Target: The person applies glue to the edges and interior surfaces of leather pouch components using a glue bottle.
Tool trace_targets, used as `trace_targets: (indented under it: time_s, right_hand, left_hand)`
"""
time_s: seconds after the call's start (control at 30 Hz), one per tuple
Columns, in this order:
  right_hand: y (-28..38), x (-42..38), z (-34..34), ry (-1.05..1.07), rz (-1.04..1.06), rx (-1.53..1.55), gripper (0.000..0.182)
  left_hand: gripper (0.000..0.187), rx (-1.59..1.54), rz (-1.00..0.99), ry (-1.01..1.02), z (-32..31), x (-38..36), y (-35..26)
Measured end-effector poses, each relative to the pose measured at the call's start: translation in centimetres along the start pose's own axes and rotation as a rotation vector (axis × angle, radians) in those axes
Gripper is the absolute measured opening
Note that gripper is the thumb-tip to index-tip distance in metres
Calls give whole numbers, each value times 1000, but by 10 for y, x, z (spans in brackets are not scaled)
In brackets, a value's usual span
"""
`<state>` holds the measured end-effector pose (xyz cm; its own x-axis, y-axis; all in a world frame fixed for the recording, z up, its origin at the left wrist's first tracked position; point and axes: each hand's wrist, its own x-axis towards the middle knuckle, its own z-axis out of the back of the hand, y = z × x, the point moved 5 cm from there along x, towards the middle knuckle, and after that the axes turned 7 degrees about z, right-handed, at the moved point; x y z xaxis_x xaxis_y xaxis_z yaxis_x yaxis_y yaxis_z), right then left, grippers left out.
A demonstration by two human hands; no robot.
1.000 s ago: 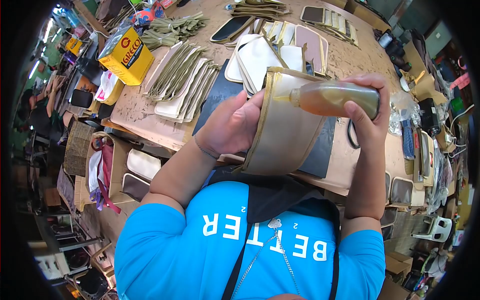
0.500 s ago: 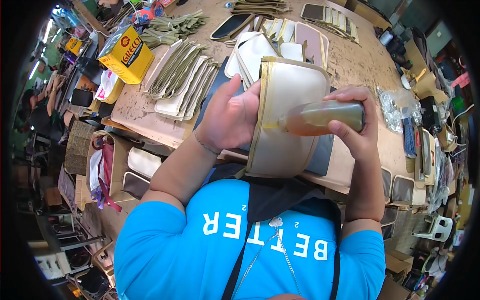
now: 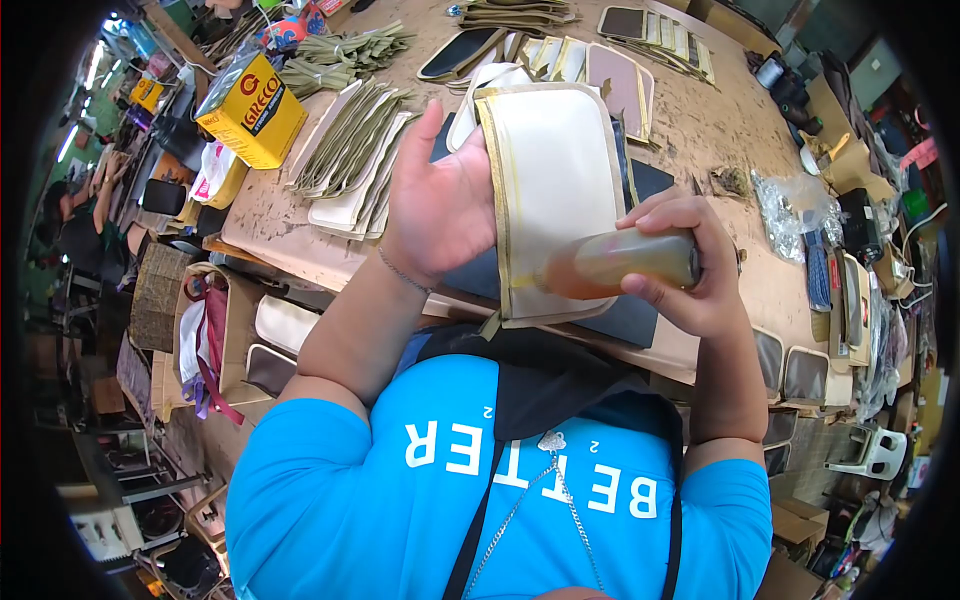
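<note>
Our L hand (image 3: 440,215) is palm up, thumb out wide, fingers tucked behind the pale panel (image 3: 555,150); they're mostly hidden, so we can't tell how tightly they're set. The panel is raised over the table (image 3: 715,125), by the near edge & partly above the dark mat (image 3: 630,325). Our R hand (image 3: 695,255) has thumb & fingers wrapped round the amber bottle (image 3: 622,264), tipped nearly horiz. w/ nozzle end toward the panel's L border; tip's blurred, contact unclear. A yellowish line runs along that border. Toward the table's L edge we see the yellow tin (image 3: 250,110), w/ stacked pieces (image 3: 350,165) just R of it; plastic bags (image 3: 785,215) lie by the R edge.
</note>
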<state>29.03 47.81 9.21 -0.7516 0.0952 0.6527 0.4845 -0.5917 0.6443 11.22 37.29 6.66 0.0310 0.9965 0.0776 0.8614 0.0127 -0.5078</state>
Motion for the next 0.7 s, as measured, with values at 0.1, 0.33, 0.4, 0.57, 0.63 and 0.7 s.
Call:
trace_targets:
  time_s: [0.1,0.33,0.4,0.57,0.63,0.7]
  right_hand:
    - [0,-3,-4,31,-9,-5,40]
    - [1,-8,-16,193,-57,6,43]
    - [1,-8,-11,94,-49,72,40]
    - [0,-5,-2,-93,5,49,41]
    - [0,-4,-3,-24,-1,-2,41]
    - [-3,-5,-6,61,-29,0,41]
  left_hand:
    - [88,19,-7,15,4,-1,-4]
    - [93,57,-71,-27,11,-1,-15]
    - [93,52,-75,-35,11,-1,-16]
    - [92,14,-60,-5,13,-1,-11]
    - [92,0,-58,1,12,-1,-11]
    - [92,-12,-55,15,12,-1,-11]
